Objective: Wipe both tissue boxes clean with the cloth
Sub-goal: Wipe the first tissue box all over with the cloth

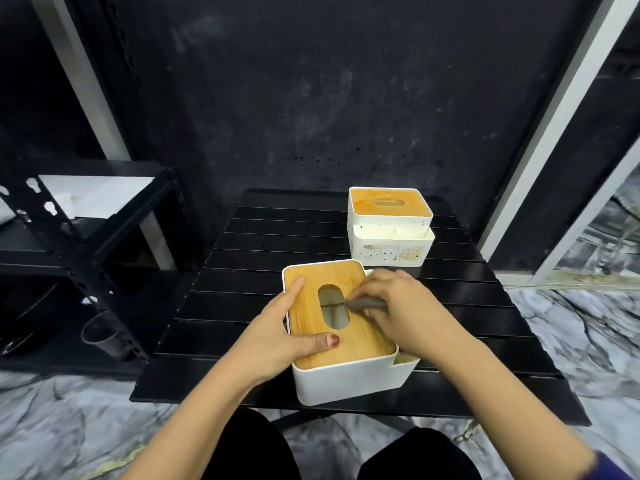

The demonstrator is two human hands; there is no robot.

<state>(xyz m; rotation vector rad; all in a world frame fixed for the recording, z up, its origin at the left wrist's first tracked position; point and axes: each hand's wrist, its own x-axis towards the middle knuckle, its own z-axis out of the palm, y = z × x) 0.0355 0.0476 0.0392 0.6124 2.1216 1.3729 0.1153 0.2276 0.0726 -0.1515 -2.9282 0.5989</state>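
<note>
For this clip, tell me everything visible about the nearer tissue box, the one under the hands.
The nearer white tissue box with a wooden lid stands upright on the black slatted table, near its front edge. Its body looks like smooth white plastic with rounded corners; a lower side compartment juts out on its right. The bamboo-like lid has an oval slot and looks clean. The left hand braces it, fingers and thumb on the lid. The right hand pinches a small grey cloth against the lid beside the slot.

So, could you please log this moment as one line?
left hand: steadies near box | right hand: wipes lid with cloth | far box: stained
</note>
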